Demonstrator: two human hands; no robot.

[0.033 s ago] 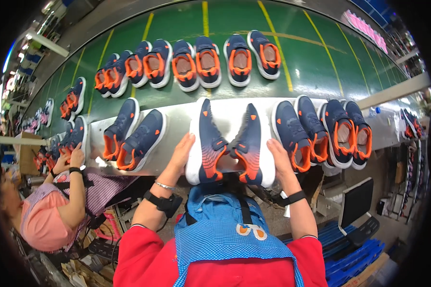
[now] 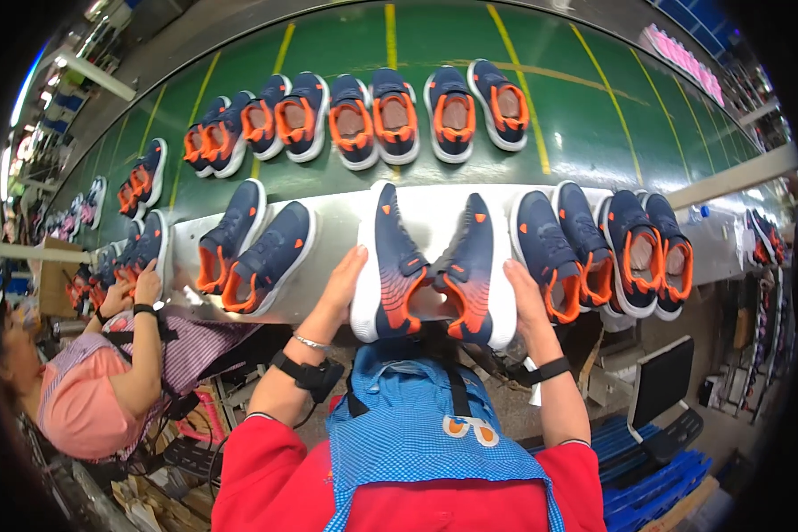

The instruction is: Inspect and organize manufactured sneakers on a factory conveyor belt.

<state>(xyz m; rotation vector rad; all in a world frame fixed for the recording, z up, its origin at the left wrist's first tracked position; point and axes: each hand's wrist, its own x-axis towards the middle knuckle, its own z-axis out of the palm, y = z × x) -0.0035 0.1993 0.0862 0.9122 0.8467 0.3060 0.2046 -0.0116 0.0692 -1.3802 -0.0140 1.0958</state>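
Two navy-and-orange sneakers with white soles are tilted on their sides before me, uppers facing each other. Against the white sole of the left sneaker [image 2: 385,239] my left hand [image 2: 344,282] is closed, most fingers hidden behind it. My right hand [image 2: 527,294] grips the right sneaker [image 2: 475,257] the same way, at its outer sole. Both toes point away from me, and the orange heels are nearest my body. To their left on the metal ledge [image 2: 328,222] stands a loose navy sneaker pair [image 2: 273,253]; several more sneakers [image 2: 541,244] stand to the right.
Beyond the ledge runs a green conveyor belt [image 2: 585,133] with yellow lines, carrying a row of matching sneakers [image 2: 390,111]. At the left, a co-worker [image 2: 97,390] handles sneakers at the same ledge. A black-backed chair [image 2: 661,381] and blue crates [image 2: 652,492] are at the lower right.
The whole view has shifted slightly, so things appear a little further right. Both hands keep their hold on the two sneakers.
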